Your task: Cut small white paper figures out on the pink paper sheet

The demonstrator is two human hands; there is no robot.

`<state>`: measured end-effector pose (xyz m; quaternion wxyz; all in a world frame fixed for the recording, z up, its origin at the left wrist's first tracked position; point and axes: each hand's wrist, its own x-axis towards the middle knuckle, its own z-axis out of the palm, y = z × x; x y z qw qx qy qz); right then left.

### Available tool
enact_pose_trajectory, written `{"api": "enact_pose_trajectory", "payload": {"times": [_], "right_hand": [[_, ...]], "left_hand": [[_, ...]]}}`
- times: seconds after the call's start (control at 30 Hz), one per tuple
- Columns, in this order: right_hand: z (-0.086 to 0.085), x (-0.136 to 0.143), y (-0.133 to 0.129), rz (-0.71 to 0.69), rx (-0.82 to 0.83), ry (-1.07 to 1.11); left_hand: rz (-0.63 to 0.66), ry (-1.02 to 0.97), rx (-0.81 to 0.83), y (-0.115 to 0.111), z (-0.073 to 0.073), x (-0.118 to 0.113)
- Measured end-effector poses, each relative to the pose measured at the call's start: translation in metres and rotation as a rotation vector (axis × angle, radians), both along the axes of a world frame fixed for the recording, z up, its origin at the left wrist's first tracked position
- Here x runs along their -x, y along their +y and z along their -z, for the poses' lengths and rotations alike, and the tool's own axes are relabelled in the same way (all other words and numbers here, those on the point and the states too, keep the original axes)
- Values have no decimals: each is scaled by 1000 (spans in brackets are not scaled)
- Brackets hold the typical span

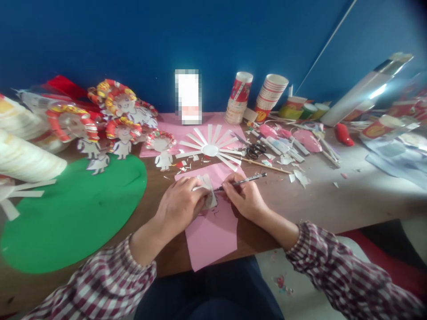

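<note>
Gripping one pen (250, 178) in the right hand (246, 198), thumb and fingers closed around the barrel; holding one small white paper piece (212, 202) under the thumb and bent fingers of the left hand (180, 198), partly hidden there. Resting on the nearer of two pink sheets, the near sheet (211, 244), between both hands, beside a few dark marks (215, 214). Pointing leftward with the pen tip, close against the white edge, contact impossible to tell; running the pen's long axis crosswise, rear end slanting up and away to the right. Beyond, counting one white cup cut into spread strips (211, 151), one pair of black-handled scissors (256, 151), one wooden stick (267, 166) and one green sheet (76, 218) at left. Near the blue wall (133, 40), counting two upright stacks: a left stack (239, 98) and a right stack (271, 95), both of paper cups nested one in another. Right of these, at least three smaller cups (309, 110), contents too blurred to tell. At left, several ringed paper figures (122, 141), overlapping too much to count.
</note>
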<state>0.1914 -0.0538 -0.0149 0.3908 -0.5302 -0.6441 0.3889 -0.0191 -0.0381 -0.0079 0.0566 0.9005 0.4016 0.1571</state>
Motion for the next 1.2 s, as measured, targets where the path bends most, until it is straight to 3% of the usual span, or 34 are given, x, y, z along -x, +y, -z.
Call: {"api": "enact_pose_trajectory", "payload": {"times": [0.23, 0.4, 0.57, 0.93, 1.2], "right_hand": [[-4, 2, -3, 13, -40, -12], [-5, 3, -4, 30, -45, 86], [-7, 3, -6, 66, -120, 37], [-37, 0, -14, 118, 69, 27], [-22, 16, -2, 56, 39, -25]], "left_hand": [[-33, -8, 37, 1, -4, 0], [-49, 7, 32, 3, 1, 1], [-30, -4, 43, 4, 3, 3], [-66, -9, 66, 2, -1, 1], [-75, 26, 60, 2, -2, 0]]}}
